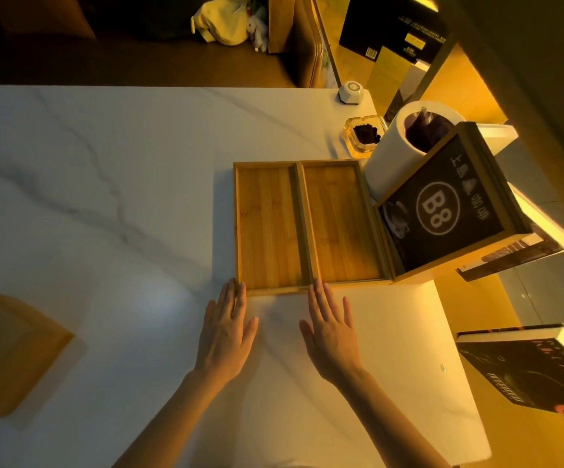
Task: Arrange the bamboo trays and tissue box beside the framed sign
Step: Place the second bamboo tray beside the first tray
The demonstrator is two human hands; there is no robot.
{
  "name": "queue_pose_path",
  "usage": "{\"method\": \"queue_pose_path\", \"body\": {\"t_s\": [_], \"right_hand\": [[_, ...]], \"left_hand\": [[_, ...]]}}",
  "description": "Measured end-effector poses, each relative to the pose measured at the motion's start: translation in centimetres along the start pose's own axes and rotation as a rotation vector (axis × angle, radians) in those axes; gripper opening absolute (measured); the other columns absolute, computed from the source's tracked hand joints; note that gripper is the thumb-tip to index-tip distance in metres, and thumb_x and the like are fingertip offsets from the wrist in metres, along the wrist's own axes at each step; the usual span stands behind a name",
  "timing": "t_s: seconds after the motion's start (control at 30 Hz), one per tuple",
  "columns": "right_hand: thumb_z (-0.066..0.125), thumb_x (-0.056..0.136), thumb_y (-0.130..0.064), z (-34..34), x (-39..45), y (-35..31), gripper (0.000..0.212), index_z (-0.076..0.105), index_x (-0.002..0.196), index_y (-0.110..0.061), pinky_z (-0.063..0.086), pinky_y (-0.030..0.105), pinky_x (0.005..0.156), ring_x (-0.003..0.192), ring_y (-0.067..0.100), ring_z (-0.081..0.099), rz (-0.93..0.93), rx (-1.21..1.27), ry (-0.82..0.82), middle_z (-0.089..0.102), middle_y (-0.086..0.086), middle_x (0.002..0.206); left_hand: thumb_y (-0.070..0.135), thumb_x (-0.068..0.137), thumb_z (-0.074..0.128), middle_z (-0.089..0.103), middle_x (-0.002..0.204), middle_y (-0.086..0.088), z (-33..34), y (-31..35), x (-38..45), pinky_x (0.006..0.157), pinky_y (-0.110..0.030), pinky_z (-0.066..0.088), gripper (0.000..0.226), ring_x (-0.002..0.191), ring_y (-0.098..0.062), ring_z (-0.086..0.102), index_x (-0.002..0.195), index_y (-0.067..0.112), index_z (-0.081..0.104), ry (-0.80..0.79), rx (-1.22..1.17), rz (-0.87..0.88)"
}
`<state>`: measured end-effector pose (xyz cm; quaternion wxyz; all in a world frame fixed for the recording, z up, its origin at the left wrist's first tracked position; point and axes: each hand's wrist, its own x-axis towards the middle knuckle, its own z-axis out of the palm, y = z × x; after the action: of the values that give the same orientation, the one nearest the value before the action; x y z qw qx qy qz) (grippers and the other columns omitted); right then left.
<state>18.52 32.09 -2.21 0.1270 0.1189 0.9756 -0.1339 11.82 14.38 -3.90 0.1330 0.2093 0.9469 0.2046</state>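
Note:
Two flat bamboo trays lie side by side on the white marble table [105, 197], the left tray [269, 228] touching the right tray [339, 224]. The right tray's far side rests against the framed black "B8" sign [442, 207], which stands tilted at the table's right edge. My left hand [228, 329] lies flat with its fingertips at the left tray's near corner. My right hand [331, 327] is flat too, fingertips touching the near edge where the trays meet. Both hands hold nothing. A wooden box with a dark hole, likely the tissue box [10, 352], sits at the far left.
Behind the sign stand a white cylindrical holder [388, 153], a glass ashtray [363, 135] and a small white device [351, 92]. Books [537, 373] lie on a lit shelf to the right, beyond the table edge.

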Motion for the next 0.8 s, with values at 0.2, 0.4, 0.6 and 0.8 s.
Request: {"method": "queue_pose_path", "body": {"t_s": [0.2,0.4,0.6,0.8], "right_hand": [[0.023,0.096,-0.036,-0.3,0.0,0.3,0.055,-0.003,0.142,-0.019,-0.011,0.036,0.112,0.137,0.021,-0.020,-0.039,0.011,0.002,-0.019,-0.001,0.146],[0.028,0.096,-0.032,-0.1,-0.2,0.4,0.056,-0.002,0.142,-0.018,-0.007,0.034,0.112,0.137,0.021,-0.018,-0.051,0.006,0.017,-0.015,0.000,0.149],[0.028,0.096,-0.034,-0.1,-0.2,0.0,0.058,-0.001,0.142,-0.017,-0.009,0.041,0.111,0.136,0.023,-0.020,-0.029,-0.067,0.014,-0.005,0.005,0.155],[0.034,0.095,-0.032,-2.9,0.9,-1.4,0.043,0.037,0.133,-0.012,0.019,0.045,0.113,0.137,0.027,0.027,-0.002,-0.041,0.072,0.038,0.009,0.146]], "left_hand": [[0.039,0.092,0.029,0.008,0.154,-0.009,0.1,-0.2,0.0,0.111,-0.036,0.006,0.061,0.141,-0.020,0.006,0.133,0.023,-0.013,0.004,-0.026,0.016],[0.039,0.092,0.030,0.004,0.154,-0.009,0.1,-0.3,0.0,0.112,-0.036,0.005,0.063,0.142,-0.021,0.004,0.132,0.023,-0.016,-0.013,-0.015,0.022],[0.040,0.092,0.031,0.000,0.154,-0.011,-0.5,-0.3,0.1,0.114,-0.041,0.010,0.068,0.142,-0.024,0.004,0.131,0.021,-0.020,-0.077,0.033,0.039],[0.031,0.092,0.039,0.020,0.152,-0.015,-3.3,-0.2,0.6,0.109,-0.039,0.027,0.059,0.134,-0.031,0.030,0.141,0.011,0.013,-0.145,-0.011,0.057]]}}
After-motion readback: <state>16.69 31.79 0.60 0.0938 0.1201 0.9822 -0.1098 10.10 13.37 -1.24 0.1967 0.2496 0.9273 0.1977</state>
